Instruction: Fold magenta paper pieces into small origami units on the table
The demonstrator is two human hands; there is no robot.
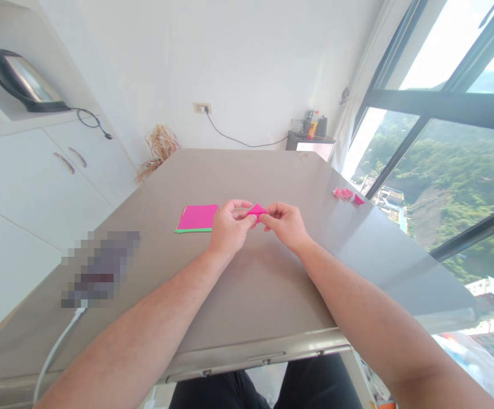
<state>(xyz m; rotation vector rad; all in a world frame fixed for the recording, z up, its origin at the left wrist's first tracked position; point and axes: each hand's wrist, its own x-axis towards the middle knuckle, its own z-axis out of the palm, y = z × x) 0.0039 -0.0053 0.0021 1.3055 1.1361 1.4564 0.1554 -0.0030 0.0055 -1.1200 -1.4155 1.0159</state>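
Note:
Between my two hands, just above the table, is a small folded piece of pink paper point(257, 210) with a pointed top. My left hand point(232, 226) pinches its left side between thumb and fingers. On the other side, my right hand point(285, 225) grips it the same way, fingertips closed on the edge. The lower part of the fold is partly covered by my thumbs. Left of my left hand lies a stack of square paper point(198, 217), pink on top with green showing beneath.
Several small folded pink paper pieces point(347, 194) sit at the table's right edge by the window. A blurred-out dark object point(106, 267) with a white cable point(59, 339) lies on the grey table point(247, 176) at left. Dried stalks point(161, 145) stand beyond the far left edge.

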